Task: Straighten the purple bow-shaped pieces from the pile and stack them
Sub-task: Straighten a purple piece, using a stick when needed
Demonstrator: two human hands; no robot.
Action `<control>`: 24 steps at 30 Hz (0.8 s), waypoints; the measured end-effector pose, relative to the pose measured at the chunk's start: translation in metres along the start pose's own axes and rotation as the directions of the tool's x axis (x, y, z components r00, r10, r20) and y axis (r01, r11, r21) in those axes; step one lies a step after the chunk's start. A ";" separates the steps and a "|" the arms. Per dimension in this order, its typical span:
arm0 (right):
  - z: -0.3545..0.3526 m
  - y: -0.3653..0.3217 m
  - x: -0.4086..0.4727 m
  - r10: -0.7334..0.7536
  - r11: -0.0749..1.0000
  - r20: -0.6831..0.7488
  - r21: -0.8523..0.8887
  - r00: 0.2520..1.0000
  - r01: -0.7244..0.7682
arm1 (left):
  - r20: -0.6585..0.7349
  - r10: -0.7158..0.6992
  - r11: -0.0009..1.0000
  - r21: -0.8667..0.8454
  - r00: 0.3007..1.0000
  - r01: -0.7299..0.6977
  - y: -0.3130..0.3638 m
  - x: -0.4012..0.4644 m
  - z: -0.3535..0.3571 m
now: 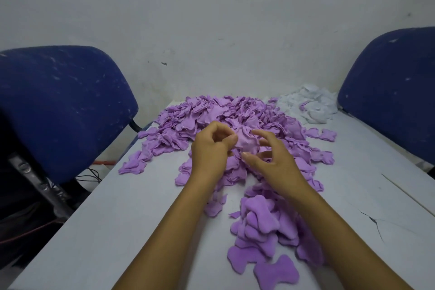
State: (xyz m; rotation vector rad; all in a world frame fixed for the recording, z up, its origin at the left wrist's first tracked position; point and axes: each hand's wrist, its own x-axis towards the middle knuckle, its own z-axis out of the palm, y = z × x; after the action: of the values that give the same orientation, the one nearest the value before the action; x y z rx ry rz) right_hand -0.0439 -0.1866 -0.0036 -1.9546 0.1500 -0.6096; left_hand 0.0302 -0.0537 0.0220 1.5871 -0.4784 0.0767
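Observation:
A big pile of purple bow-shaped fabric pieces (219, 115) covers the far middle of the grey table (117, 231). Above its near edge my left hand (210, 148) pinches one crumpled purple piece (247, 141) between thumb and fingers. My right hand (270, 158) sits just right of that piece, thumb and forefinger spread around its edge; whether they grip it is unclear. A loose stack of flattened purple pieces (261, 226) lies near me under my right forearm, with a single flat bow (277, 271) in front of it.
A heap of white fabric scraps (310, 106) lies at the table's far right corner. Blue chairs stand at the left (58, 106) and at the right (395, 92). A pale wall closes the far side. Cables run on the floor at left.

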 end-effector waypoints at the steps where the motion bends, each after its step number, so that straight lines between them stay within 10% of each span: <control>1: 0.000 -0.002 0.001 0.054 0.992 -0.009 0.117 0.998 -0.053 | 0.015 -0.036 0.995 -0.088 0.999 0.037 0.003 -0.001 0.001; 4: -0.002 -0.007 0.001 0.139 0.891 0.022 0.433 0.990 -0.135 | 0.063 -0.088 0.972 -0.211 0.994 0.100 0.007 -0.005 0.001; 10: -0.010 -0.012 -0.005 -0.050 0.926 0.065 0.377 0.997 0.022 | 0.140 -0.117 0.980 -0.146 0.983 0.137 0.011 -0.011 -0.001; 24: -0.013 -0.029 -0.013 -0.193 0.959 0.213 -0.165 0.958 0.230 | 0.182 -0.277 0.895 -0.309 0.943 0.322 0.029 -0.003 -0.002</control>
State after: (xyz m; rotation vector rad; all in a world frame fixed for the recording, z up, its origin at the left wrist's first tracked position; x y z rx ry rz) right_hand -0.0656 -0.1793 0.0214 -2.2207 -0.1322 -0.5540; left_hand 0.0180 -0.0507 0.0482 1.3158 -0.3229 -0.3351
